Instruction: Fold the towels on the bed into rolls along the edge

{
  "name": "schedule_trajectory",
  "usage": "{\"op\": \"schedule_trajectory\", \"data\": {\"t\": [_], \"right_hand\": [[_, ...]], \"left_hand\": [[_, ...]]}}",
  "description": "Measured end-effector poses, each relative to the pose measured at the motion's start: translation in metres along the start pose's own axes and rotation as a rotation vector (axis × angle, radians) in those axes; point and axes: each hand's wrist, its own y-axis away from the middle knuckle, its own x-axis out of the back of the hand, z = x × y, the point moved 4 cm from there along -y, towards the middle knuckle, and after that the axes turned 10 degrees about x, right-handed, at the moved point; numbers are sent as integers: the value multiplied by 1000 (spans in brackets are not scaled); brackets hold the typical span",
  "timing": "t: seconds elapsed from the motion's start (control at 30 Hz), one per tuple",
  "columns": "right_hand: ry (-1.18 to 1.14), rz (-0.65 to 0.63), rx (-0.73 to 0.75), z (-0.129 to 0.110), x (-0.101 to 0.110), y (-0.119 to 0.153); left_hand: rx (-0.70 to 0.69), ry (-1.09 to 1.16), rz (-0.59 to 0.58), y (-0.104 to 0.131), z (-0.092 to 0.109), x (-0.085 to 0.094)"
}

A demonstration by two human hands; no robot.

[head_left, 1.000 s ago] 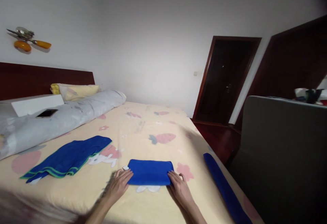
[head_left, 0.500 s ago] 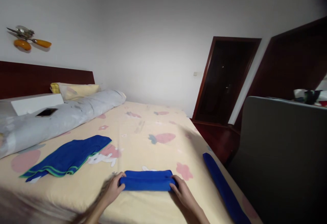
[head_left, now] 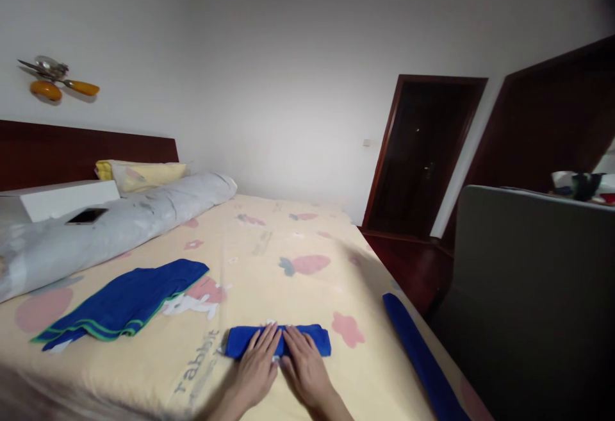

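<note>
On the bed in front of me lies a blue folded cloth (head_left: 317, 339), a narrow strip running left to right. My left hand (head_left: 258, 360) rests flat on its middle-left part, fingers stretched out. Just beside it, my right hand (head_left: 305, 364) lies palm down on the middle-right part, its fingers also straight. Both hands press on the cloth's top, and its two ends stick out past them. Farther left, a blue garment with green trim (head_left: 127, 299) is spread out, apart from my hands.
The patterned bed sheet (head_left: 250, 254) carries a long blue folded strip (head_left: 418, 350) along its right edge. A grey rolled bedding bundle (head_left: 158, 213) lies at the left with a phone (head_left: 87, 216) on it, near a white box (head_left: 70, 198). A dark panel (head_left: 528, 293) stands to the right.
Both hands have let go of the cloth's ends and moved inward to lie flat on its middle. The cloth looks slightly flatter. The view has tilted up a little.
</note>
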Motion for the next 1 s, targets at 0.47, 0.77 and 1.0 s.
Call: {"op": "schedule_trajectory", "data": {"t": [0.47,0.77,1.0], "right_hand": [[-67,-157,-187,73,12,42],[-76,-95,-178,68,32,27],[-148,-50,-196,68,97,-18]], "left_hand": [[163,-107,-70,15,-77,21],[220,-118,-170,21,-104,36],[343,-46,-211,35,-101,32]]}}
